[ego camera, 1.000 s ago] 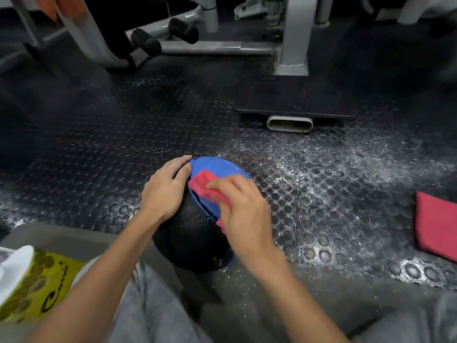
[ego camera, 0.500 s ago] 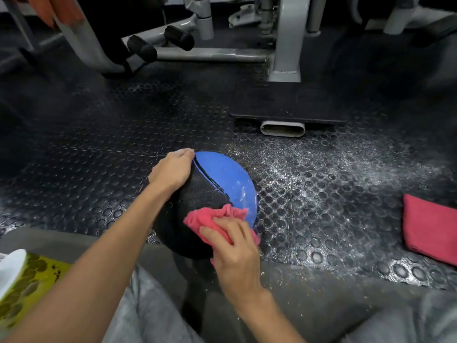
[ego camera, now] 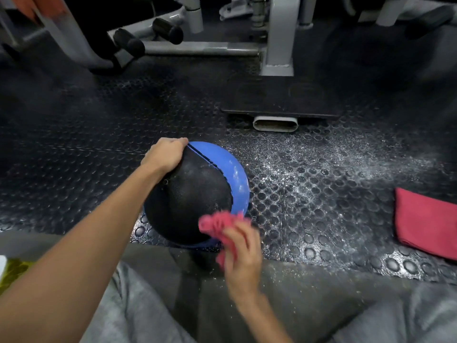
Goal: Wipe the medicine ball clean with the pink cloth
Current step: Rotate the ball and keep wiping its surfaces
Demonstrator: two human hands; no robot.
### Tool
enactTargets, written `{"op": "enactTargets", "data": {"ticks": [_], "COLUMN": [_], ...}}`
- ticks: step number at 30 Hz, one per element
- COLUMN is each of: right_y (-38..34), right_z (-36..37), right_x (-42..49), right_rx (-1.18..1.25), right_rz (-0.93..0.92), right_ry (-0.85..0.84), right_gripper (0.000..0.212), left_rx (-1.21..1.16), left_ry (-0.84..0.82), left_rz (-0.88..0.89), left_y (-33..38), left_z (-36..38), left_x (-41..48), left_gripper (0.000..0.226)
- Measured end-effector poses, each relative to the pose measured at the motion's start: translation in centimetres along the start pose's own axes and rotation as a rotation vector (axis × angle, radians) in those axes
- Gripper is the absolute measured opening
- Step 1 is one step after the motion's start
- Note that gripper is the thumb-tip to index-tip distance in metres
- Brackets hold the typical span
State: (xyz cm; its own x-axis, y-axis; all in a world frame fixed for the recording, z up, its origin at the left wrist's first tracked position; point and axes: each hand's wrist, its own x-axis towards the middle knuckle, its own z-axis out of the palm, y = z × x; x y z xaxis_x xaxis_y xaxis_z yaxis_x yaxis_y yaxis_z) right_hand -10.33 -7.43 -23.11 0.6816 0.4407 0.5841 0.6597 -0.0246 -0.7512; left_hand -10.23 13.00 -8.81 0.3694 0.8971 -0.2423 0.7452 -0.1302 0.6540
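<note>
A black and blue medicine ball (ego camera: 190, 194) sits on the studded rubber floor in front of my knees. White dust speckles its blue panel. My left hand (ego camera: 164, 154) grips the ball's top left, fingers curled over the far side. My right hand (ego camera: 241, 251) holds a crumpled pink cloth (ego camera: 217, 224) against the ball's lower right edge; hand and cloth are motion-blurred.
A folded red cloth (ego camera: 425, 221) lies on the floor at the right. White powder is scattered over the mat right of the ball. A grey gym machine frame (ego camera: 279, 35) with a black footplate (ego camera: 279, 100) stands behind. A yellow-green packet (ego camera: 12, 273) lies at the far left.
My right hand swept the pink cloth from the ball's top down its near side to the lower right edge. My left hand stayed on the ball's top left.
</note>
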Motion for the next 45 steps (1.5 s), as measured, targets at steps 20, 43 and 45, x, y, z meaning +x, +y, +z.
{"op": "enactTargets", "data": {"ticks": [20,43,45], "right_y": [0.5,-5.9,-5.3], "right_z": [2.1,1.4,1.3], "right_x": [3.6,10.9,10.8], "right_rx": [0.185,-0.108,-0.095], "right_rz": [0.146,-0.059,-0.041], "right_ry": [0.089,-0.095,-0.144], "right_gripper": [0.016,0.017,0.022], "left_rx": [-0.074,0.042,0.014], "left_ry": [0.078,0.205,0.215], "left_rz": [-0.185,0.133,0.148], "left_y": [-0.5,-4.1,-4.7], "left_z": [0.0,0.4,0.4], "left_x": [3.5,-5.4,-5.7], "left_gripper": [0.059,0.040,0.040]}}
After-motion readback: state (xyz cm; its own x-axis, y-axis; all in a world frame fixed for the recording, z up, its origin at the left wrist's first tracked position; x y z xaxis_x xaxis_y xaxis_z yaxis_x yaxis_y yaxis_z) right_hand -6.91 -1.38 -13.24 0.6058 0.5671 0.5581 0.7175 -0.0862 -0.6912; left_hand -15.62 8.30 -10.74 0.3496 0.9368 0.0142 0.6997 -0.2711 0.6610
